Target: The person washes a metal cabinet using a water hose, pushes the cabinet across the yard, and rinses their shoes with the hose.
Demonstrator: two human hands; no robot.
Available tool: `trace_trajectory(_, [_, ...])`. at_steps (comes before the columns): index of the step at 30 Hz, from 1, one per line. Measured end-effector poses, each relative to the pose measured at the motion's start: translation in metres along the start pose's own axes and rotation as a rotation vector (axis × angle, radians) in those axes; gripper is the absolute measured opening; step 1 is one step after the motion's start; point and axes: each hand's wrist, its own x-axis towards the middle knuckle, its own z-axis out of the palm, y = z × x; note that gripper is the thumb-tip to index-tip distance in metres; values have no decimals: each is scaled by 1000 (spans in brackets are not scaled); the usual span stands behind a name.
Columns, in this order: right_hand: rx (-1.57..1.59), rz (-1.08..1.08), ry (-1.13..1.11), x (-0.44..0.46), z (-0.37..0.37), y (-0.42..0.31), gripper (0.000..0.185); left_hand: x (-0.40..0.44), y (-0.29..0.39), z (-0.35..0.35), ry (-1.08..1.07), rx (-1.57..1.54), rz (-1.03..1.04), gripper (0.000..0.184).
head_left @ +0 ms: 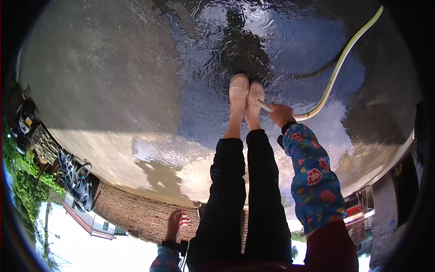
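Note:
My right hand (282, 115), at the end of a floral sleeve, is closed around a yellow-green and white hose (333, 81) near its end. The pale hose end points toward my feet, in front of a light perforated shoe (256, 90). The other shoe (239, 86) is beside it, and both stand on wet, rippling ground. My left hand (174, 224) hangs low at the left of my dark trousers (226, 190). Its fingers are loosely bent and apart, with nothing visible in them. A dark band (172, 245) circles the left wrist.
Wet concrete (204, 109) surrounds the feet, with drier concrete (104, 77) at the left. The hose runs off to the upper right. A brick wall (131, 208), a dark coil of tubing or cable (77, 181) and green plants (27, 172) appear upside down along the lower edge.

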Motion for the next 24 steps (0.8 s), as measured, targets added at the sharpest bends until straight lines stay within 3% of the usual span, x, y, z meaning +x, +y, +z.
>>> trace_trajectory(7, [136,-68,185,25,0,-11,26,-3,19,5,-26,38,14,30])
trace_trajectory(13, [-93,-100,46,28,12,-29,19,-10,30,10,-5,27,24,28])
trace_trajectory(17, [-175,27,-65,29,18,-1,17,1,30,13,-6,53,82,30])
trace_trajectory(19, [-145,24,-18,27,10,17,17,9,30,20,-9,51,108,29])
trace_trajectory(22, [-107,-178,296,16,1,22,20,16,31,24,-29,71,130,31])
trace_trajectory(24, [15,-232,375,-12,0,11,20,7,33,21,-44,97,155,31])
